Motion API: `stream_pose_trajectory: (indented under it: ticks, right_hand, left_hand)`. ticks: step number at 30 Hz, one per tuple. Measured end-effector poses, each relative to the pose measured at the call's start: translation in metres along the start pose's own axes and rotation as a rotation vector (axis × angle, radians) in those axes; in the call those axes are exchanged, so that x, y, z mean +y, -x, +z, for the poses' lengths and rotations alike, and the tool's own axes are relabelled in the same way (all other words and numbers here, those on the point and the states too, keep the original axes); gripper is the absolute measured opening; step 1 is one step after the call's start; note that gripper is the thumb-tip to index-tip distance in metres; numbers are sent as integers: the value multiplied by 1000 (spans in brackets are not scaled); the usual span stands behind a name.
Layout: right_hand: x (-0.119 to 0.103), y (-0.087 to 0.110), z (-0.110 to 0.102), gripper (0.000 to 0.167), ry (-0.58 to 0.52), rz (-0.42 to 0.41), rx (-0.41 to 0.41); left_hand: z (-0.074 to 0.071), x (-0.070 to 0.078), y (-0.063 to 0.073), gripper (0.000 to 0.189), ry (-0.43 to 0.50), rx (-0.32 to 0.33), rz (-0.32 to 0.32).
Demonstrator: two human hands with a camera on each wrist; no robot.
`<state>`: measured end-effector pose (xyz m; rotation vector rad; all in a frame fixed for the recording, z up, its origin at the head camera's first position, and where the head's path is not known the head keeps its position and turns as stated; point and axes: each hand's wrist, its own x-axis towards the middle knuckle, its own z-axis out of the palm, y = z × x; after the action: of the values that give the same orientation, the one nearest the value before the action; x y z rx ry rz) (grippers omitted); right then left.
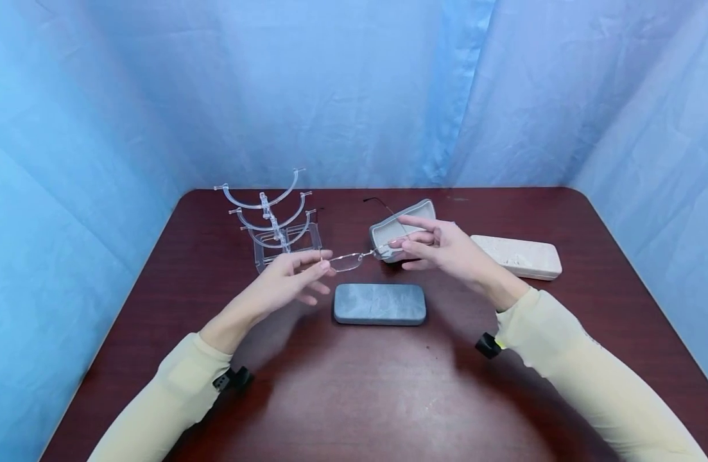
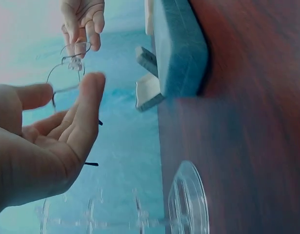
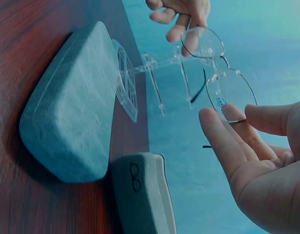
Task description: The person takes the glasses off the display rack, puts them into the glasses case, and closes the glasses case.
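A pair of thin metal-rimmed glasses is held up between both hands, above the table and behind the closed grey-blue glasses case. My left hand pinches one end of the frame between thumb and fingers. At the other end, my right hand pinches the frame by the hinge. The temples point away from me, their dark tips showing past the fingers in the wrist views. A small blue mark is on one lens in the right wrist view. Behind the right hand stands an open grey glasses case, partly hidden.
A clear plastic glasses stand with several curved arms is at the back left, close to the left hand. To the right lies a closed cream glasses case. Blue curtains surround the dark red table.
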<state>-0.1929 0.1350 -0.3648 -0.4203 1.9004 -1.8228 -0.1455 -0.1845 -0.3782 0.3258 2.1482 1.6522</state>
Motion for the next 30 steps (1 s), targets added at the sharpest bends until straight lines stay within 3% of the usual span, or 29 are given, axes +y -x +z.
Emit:
stream_pose_trajectory:
  ticks: [5,15,24,30]
  right_hand:
    - [0,7,-10,65,-67,0,55]
    - [-1,20,-26,69,-177,-62,103]
    - [-2,21,-32,66,-180,-76,121]
    - [-1,19,-28,57,-99,-64,83]
  left_hand:
    - [6,10,-18,55,77,38,5]
    - [10,24,-46,54,221,19,-34]
    - [12,28,-53,51,298,-1,-25]
    - [11,29,-54,49,297,-11,-33]
